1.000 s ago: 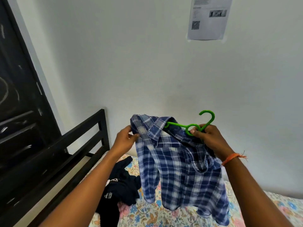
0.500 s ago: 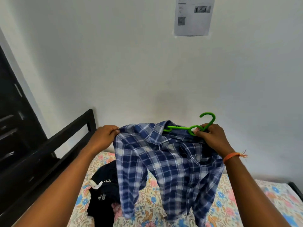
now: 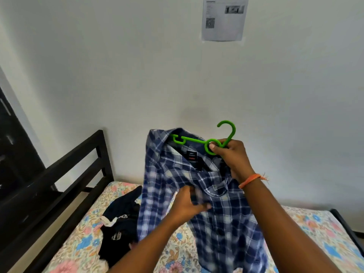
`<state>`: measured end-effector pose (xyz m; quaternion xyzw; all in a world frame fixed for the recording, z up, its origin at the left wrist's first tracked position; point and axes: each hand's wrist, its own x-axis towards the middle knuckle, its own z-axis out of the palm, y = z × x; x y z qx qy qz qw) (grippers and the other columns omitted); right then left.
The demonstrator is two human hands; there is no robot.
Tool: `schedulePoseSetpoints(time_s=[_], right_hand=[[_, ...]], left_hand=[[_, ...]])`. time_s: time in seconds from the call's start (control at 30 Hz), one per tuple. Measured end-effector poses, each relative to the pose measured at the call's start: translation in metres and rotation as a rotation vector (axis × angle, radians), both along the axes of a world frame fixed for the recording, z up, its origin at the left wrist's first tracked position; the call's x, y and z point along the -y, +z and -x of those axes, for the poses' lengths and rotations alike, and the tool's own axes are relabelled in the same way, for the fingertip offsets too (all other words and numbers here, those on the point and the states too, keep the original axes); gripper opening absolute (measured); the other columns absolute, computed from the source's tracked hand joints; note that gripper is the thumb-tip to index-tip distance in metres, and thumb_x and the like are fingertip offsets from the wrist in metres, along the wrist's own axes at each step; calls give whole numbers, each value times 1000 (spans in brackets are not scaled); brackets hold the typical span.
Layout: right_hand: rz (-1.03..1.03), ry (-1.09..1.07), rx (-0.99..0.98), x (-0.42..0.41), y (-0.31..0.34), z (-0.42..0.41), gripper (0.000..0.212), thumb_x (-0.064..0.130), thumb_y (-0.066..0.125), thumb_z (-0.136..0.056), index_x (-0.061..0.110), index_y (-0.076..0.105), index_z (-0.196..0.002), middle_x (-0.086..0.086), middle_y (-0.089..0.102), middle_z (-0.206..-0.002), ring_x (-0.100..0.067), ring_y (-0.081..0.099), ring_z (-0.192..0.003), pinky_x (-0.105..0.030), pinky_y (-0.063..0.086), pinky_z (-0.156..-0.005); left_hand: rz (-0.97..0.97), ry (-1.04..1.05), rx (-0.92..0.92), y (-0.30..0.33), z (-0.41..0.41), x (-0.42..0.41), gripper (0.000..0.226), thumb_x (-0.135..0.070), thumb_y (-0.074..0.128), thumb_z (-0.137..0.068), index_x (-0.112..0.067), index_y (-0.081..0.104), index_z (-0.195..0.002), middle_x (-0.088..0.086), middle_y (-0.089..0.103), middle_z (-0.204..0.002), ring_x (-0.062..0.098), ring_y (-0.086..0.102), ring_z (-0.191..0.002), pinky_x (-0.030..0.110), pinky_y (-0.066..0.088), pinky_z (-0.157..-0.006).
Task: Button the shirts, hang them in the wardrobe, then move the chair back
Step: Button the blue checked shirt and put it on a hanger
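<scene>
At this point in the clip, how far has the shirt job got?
Early on. Done: the plaid shirt is draped on the green hanger. In hand: the right hand grips the hanger at its neck, while the left hand holds the shirt front, which is open at the collar, so buttoning looks unfinished. Left: the dark garment lies on the bed; no wardrobe or chair is in view.

A home bedroom — black-framed bed (image 3: 82, 154), floral bedsheet (image 3: 82, 243), clothes strewn.

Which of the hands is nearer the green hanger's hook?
Right. The right hand grips the green hanger just below its hook; the left hand is lower, on the plaid shirt front.
</scene>
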<state>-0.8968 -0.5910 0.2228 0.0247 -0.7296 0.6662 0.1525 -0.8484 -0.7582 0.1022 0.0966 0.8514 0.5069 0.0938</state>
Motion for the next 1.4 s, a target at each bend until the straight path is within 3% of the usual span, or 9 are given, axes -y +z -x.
schedulePoseSetpoints(time_s=[0.13, 0.23, 0.33, 0.7, 0.87, 1.0, 1.1, 1.23, 1.4], right_hand=[[86, 34, -1, 0, 7, -10, 12, 1, 76, -83, 13, 76, -85, -9, 76, -84, -12, 71, -79, -19, 55, -72], [163, 18, 10, -11, 10, -14, 9, 3, 75, -84, 9, 77, -90, -12, 75, -87, -13, 71, -81, -20, 55, -73], [214, 15, 37, -27, 10, -18, 13, 3, 74, -84, 1, 76, -97, -18, 75, -92, -20, 71, -84, -28, 57, -79], [-26, -104, -42, -61, 38, 4, 9, 15, 71, -91, 9, 77, -87, -5, 75, -80, -10, 69, -74, -24, 53, -72], [-132, -48, -17, -72, 59, 4, 26, 28, 65, -96, 5, 77, -97, -7, 76, -99, -10, 69, -92, -32, 52, -67], [-178, 82, -16, -77, 62, -3, 30, 28, 62, -97, 3, 77, -96, -2, 75, -99, -10, 65, -99, -27, 46, -63], [-76, 72, 0, -73, 53, -1, 25, 26, 60, -98, 7, 77, -94, -3, 76, -96, -12, 67, -97, -27, 49, -67], [32, 36, -7, -61, 43, 4, 20, 26, 64, -95, 12, 77, -89, -3, 77, -97, -19, 69, -102, -38, 54, -86], [169, -156, -122, -37, 44, 9, 15, 17, 67, -94, 7, 75, -88, -8, 76, -93, -16, 73, -92, -33, 56, -93]], left_hand=[[-185, 177, -111, 19, 9, -34, 32, -22, 77, -84, -18, 57, -109, -12, 60, -95, 1, 58, -82, 10, 48, -64], [-254, 230, -147, 25, 16, -37, 1, -9, 58, -95, -10, 59, -95, 3, 64, -88, 26, 63, -82, 29, 49, -61], [-244, 178, -162, 30, 16, -27, 24, -18, 51, -101, -14, 52, -78, 1, 57, -70, 16, 53, -60, 26, 39, -52], [288, 17, -496, 13, 7, 4, 38, -35, 37, -105, -24, 34, -68, -6, 38, -62, 15, 40, -58, 34, 27, -58], [450, -35, -570, -23, -6, 28, 35, -38, 35, -105, -16, 43, -78, 8, 57, -75, 25, 50, -67, 31, 30, -62], [544, 28, -649, -55, -11, 43, 54, -51, 22, -104, -17, 47, -70, 1, 51, -59, 22, 48, -50, 31, 33, -49], [337, 148, -450, -61, -15, 37, 41, -44, 31, -103, -19, 42, -72, -3, 45, -64, 15, 44, -57, 30, 30, -54], [-309, 352, 51, -41, -18, 5, 38, -53, 37, -97, -16, 43, -87, 4, 45, -84, 17, 43, -72, 31, 35, -65], [-251, 419, -188, -17, -55, -46, 61, -79, 48, -79, -19, 44, -94, -1, 47, -93, 13, 49, -76, 26, 41, -65]])
